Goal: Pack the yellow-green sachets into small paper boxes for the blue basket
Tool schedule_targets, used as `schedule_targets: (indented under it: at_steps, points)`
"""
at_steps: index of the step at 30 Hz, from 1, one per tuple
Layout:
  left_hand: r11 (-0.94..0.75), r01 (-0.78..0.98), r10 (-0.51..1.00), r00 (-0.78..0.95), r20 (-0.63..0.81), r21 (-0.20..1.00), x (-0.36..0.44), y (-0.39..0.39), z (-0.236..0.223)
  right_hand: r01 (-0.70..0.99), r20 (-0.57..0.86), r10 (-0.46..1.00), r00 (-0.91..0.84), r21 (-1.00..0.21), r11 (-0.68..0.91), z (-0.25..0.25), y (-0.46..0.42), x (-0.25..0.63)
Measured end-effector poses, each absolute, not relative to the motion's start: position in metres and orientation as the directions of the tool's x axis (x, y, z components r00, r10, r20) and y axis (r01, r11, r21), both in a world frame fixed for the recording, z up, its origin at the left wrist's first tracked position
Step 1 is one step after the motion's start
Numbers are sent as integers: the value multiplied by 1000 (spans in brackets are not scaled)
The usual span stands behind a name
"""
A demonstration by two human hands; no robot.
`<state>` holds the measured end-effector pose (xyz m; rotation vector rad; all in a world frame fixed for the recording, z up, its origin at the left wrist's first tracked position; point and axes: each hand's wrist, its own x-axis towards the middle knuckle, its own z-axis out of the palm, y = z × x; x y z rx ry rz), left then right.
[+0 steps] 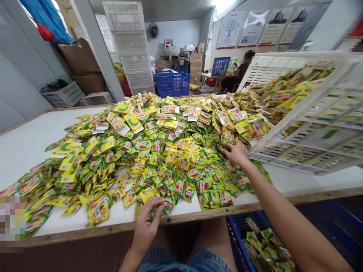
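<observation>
My right hand [237, 154] reaches into the heap beside the tipped white crate. Its fingers are spread at the lower edge of a small yellow-green carton [228, 135]; I see no firm grip on it. At the table's front edge my left hand [149, 219] is half curled, thumb apart from the fingers, with nothing visible between them. Just beyond it lie green sachets [180, 186] with red fruit pictures. Yellow sachets [183, 153] form a patch in the heap's middle. Flat yellow cartons [133, 122], some with open flaps, lie on top towards the back.
A white slatted crate [326, 132] lies tilted at the right, spilling cartons onto the white table [25, 143]. Below the wooden front edge, a blue crate [241, 241] holds more cartons. Behind are stacked white crates [129, 45], a blue basket [172, 84] and a seated person [244, 71].
</observation>
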<state>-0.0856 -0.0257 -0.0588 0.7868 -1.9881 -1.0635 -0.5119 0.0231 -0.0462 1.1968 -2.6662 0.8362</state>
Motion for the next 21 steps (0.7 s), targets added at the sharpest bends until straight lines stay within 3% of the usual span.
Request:
schedule_targets:
  at_steps: [7,12,14,16,19,21]
  points:
    - [356,-190,-871,-423,251,915,-67,-30,-57,-663,308,-594,-743,-458,592,-50,6,-530]
    - [113,-26,-922,-374,95,993,-86,-26,-53,-737,405,-619,-673,-442,512,-45,34,-441]
    - [41,90,-915,-396,73,995,-103,-23,-45,-859,538,-690,-484,-442,257,-37,48,-376]
    - [3,209,-900,-425,93,978,-121,-20,-35,-904,580,-761,-290,-427,19,-28,60,-308]
    - [-51,242,-924,-379,46,969,-135,-20,-26,-864,502,-862,74,-398,-307,-20,70,-241]
    - [-82,185,-951,-308,-21,979,-132,-25,-27,-805,487,-863,133,-455,-381,-24,69,-230]
